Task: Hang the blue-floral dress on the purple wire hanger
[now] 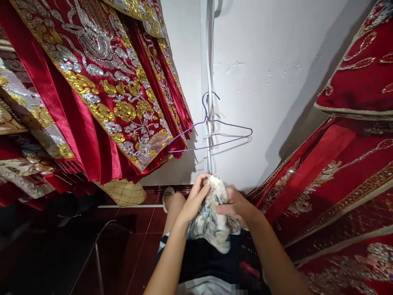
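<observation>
"since both hands are busy, what do they have?"

"the cloth [213, 229], bunched between them, just below the lower end of the strip [209, 78] by the wall [276, 78]."

"and the grip?"

"the left hand [196, 200] seems to pinch the cloth near its top edge, thumb towards fingers. the right hand [238, 207] presses its thumb on the cloth's side; its other fingers are mostly hidden, so i cannot tell how tightly they close."

"is the cloth fixed to the strip?"

"cannot tell. they meet in view by the left fingertips."

"what's higher up?"

"a hanger [206, 118] at the strip, its left corner by the lower corner of the robe [116, 94], its right corner in front of the wall."

"which step is this?"

"i'd judge it's gathering or sorting the folds; the cloth's lower end hangs loose, a bit blurred."

"and the next move calls for?"

"a sure pinch at the top edge, i think, and a light right hand, so no fold slips or snags."
</observation>
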`<action>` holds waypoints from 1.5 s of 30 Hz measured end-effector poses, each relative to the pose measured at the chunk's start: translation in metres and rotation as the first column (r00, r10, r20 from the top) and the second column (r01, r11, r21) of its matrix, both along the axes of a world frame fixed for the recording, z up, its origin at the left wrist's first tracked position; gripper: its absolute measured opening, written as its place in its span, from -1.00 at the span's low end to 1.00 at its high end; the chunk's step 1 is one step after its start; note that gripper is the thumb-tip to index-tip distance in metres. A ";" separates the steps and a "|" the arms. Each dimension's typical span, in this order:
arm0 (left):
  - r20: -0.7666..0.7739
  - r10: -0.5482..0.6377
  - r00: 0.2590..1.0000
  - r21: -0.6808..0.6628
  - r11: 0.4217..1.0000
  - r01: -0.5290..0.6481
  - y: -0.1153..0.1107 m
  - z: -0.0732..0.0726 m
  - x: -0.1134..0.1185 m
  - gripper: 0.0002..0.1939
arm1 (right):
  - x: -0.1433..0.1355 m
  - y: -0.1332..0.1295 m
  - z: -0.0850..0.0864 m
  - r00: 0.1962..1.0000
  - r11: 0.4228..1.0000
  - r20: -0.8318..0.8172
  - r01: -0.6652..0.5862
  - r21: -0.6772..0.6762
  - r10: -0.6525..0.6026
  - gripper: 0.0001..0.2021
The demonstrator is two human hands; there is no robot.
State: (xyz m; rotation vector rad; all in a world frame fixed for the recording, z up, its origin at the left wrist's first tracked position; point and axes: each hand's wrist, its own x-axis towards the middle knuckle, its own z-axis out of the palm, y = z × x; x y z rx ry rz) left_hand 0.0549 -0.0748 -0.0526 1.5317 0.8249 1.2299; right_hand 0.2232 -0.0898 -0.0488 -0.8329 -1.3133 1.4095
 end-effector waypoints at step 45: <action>-0.275 0.533 0.800 0.617 0.736 -0.279 0.097 0.102 -0.040 -0.89 | 0.050 0.105 0.035 0.810 0.834 0.322 0.328 0.445 -0.490 -0.66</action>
